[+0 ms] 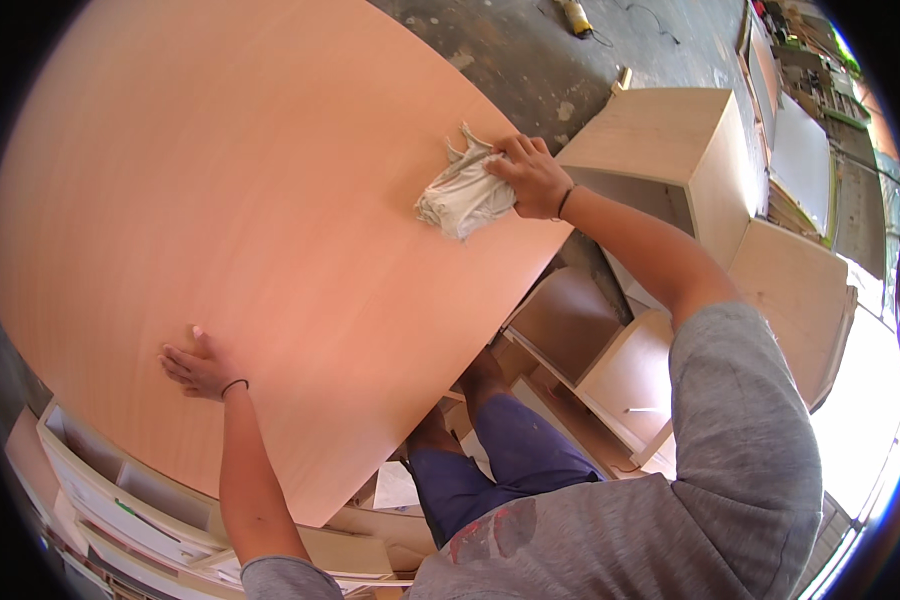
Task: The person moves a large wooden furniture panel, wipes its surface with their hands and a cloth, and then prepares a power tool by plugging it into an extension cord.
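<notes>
A large light wood-grain panel (300, 170) spreads out in front of me. Near its right edge my right hand (535, 178) grips a crumpled off-white rag (462, 195) that lies against the surface. Frayed strands stick out from the rag's far side. My left hand (198, 368) rests on the panel at the lower left, fingers stretched out and the palm against the wood, holding nothing. A thin dark band circles each wrist.
An open box-shaped wooden cabinet (660, 130) stands right of the panel, with more cabinet parts (610, 370) below it. Long drawer-like units (120, 490) sit at the lower left. A yellow power tool (576, 18) lies on the stained floor (510, 50). Boards (800, 160) lean farther right.
</notes>
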A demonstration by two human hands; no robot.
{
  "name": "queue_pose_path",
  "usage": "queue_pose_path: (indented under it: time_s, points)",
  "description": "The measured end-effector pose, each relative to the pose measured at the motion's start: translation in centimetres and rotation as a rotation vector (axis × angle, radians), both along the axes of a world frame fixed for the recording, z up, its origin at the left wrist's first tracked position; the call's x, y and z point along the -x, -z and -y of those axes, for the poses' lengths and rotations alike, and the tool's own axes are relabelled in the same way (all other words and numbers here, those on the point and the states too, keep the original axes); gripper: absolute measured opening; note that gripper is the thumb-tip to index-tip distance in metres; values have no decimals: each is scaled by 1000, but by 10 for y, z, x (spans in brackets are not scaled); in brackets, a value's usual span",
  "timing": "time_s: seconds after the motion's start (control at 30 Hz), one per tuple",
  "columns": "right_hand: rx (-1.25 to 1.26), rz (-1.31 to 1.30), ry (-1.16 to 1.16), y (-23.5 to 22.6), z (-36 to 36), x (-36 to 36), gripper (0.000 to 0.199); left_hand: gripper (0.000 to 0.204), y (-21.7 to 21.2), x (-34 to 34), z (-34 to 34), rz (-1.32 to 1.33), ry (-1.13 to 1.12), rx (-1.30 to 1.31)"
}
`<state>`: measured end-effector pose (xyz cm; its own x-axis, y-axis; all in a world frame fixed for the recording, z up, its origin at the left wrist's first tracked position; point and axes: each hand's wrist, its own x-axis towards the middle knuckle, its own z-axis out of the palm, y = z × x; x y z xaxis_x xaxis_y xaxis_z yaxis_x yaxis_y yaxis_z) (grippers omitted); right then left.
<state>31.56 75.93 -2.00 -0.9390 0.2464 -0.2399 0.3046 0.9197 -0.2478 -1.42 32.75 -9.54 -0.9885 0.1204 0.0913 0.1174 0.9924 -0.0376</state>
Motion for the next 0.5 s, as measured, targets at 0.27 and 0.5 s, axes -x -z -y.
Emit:
queue_pose_path:
  time_s: [0.27, 0.5]
  points:
    - [59, 64, 205, -8, 64, -99, 50, 80, 2, 12, 3, 48, -26, -45]
    - [-1, 128, 194, -2, 70, -108, 46, 80, 2, 14, -3, 34, -46, -11]
